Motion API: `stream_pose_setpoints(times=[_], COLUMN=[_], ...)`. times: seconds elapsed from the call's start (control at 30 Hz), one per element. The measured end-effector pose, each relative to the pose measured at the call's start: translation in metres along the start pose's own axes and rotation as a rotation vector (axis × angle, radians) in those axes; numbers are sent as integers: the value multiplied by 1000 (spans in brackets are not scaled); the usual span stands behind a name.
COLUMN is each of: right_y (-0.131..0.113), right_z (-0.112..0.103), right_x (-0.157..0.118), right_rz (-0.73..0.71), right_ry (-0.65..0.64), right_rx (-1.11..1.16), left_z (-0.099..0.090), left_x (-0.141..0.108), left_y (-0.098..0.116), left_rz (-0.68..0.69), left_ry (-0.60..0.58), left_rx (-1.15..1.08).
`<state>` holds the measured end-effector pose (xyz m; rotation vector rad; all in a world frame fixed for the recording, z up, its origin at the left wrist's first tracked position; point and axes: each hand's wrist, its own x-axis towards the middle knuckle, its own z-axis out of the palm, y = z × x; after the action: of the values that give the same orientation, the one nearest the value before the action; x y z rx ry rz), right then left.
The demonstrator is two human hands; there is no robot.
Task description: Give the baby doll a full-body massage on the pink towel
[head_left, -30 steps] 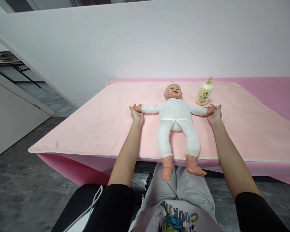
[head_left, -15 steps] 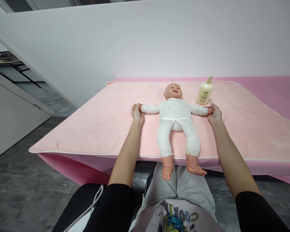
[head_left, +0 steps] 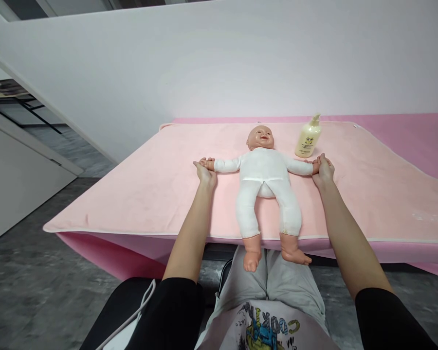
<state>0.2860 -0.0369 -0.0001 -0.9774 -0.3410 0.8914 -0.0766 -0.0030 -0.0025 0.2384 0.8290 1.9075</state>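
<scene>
A baby doll [head_left: 264, 167] with a white cloth body lies on its back on a pink blanket [head_left: 138, 194], its arms stretched out sideways and its feet over the near edge. At the doll's hand on the left, my left hand [head_left: 206, 174] is open, its thumb apart and the doll's hand resting against its fingers. My right hand [head_left: 324, 170] is closed around the doll's other hand. Just behind that arm stands a pale yellow pump bottle [head_left: 308, 138].
Under the blanket a pink cover [head_left: 416, 141] hangs over the table edge. A white wall [head_left: 241, 58] rises behind the table. A white cable [head_left: 131, 318] runs beside my left sleeve at the lower left.
The thumb of my left hand has moved outward, loosening around the doll's hand, which shows more now. My right hand still grips the doll's other hand, its fingers slightly shifted.
</scene>
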Motion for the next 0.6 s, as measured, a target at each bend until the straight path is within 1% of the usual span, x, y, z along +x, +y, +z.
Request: stream_pose_setpoints(times=[0.1, 0.23, 0.3, 0.5, 0.6], right_y=[1, 1, 2, 5, 5], right_z=[-1, -2, -3, -5, -5], right_x=[3, 10, 13, 16, 16], right_rz=[-8, 85, 105, 78, 56], right_ry=[8, -1, 10, 56, 36], right_rx=[-4, -9, -13, 58, 52], left_z=[-2, -2, -1, -1, -1], left_x=[3, 3, 2, 2, 2], left_y=[-1, -2, -2, -3, -3], left_rz=[24, 36, 36, 43, 43], left_ry=[-13, 10, 21, 9, 6], left_rx=[3, -9, -19, -12, -12])
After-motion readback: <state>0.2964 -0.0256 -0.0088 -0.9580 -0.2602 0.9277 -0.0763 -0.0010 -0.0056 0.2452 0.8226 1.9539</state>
